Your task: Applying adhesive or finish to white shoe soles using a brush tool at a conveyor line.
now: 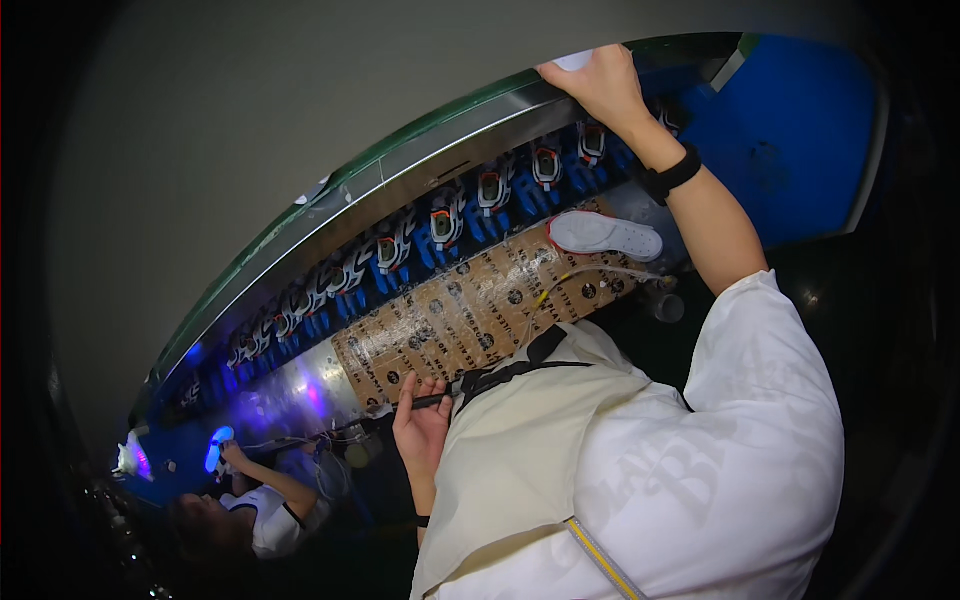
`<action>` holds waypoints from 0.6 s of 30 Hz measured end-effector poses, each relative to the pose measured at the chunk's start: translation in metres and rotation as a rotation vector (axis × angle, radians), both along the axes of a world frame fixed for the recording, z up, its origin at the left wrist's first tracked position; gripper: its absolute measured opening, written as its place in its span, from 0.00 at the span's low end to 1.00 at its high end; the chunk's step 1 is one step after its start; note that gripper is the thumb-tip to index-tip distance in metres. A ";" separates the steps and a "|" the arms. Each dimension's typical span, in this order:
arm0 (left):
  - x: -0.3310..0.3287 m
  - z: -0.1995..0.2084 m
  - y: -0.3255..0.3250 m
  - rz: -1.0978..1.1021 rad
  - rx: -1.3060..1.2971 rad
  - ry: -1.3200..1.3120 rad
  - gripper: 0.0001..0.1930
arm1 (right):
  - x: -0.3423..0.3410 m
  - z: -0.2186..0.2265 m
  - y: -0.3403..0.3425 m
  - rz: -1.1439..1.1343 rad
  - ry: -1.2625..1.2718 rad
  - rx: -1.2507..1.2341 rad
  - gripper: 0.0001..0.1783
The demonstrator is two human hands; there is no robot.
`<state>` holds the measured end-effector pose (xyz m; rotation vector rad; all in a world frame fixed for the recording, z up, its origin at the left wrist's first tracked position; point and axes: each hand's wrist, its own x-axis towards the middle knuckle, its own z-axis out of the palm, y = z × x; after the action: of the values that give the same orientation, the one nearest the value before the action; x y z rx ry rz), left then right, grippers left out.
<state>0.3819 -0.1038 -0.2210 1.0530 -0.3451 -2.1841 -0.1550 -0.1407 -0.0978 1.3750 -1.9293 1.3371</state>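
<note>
My right hand (606, 88) reaches across to the rail on the far side, its fingers bent round a white piece (574, 61); most of that piece is hidden, so its kind cannot be told. Low in the middle, my left hand (421, 425) is beside my apron, with a thin black stick-like tool (431, 401) between thumb and fingers. On the near ledge, covered with printed brown sheet (440, 325), lies a white shoe insole (603, 236) with a red edge at its left end. It is apart from both hands.
A row of grey shoes with orange trim (447, 218) stands on blue holders beyond the ledge. A metal rail (420, 160) curves along the far side. At the lower left a co-worker (285, 505) holds a blue-lit sole-shaped piece (218, 449). A cable (590, 268) lies near the insole.
</note>
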 end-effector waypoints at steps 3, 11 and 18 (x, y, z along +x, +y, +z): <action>0.001 -0.002 0.001 -0.004 -0.001 0.015 0.21 | 0.015 0.028 -0.033 0.091 -0.007 0.052 0.24; 0.006 -0.002 0.012 0.079 0.011 0.021 0.19 | 0.090 0.034 -0.074 0.283 0.035 0.138 0.24; 0.006 -0.003 0.021 0.075 -0.029 0.032 0.20 | 0.181 0.019 -0.151 0.522 0.336 0.086 0.52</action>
<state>0.3879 -0.0831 -0.2239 0.9986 -0.3172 -2.1207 0.0260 -0.2919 -0.0784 2.0933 -1.4741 1.1372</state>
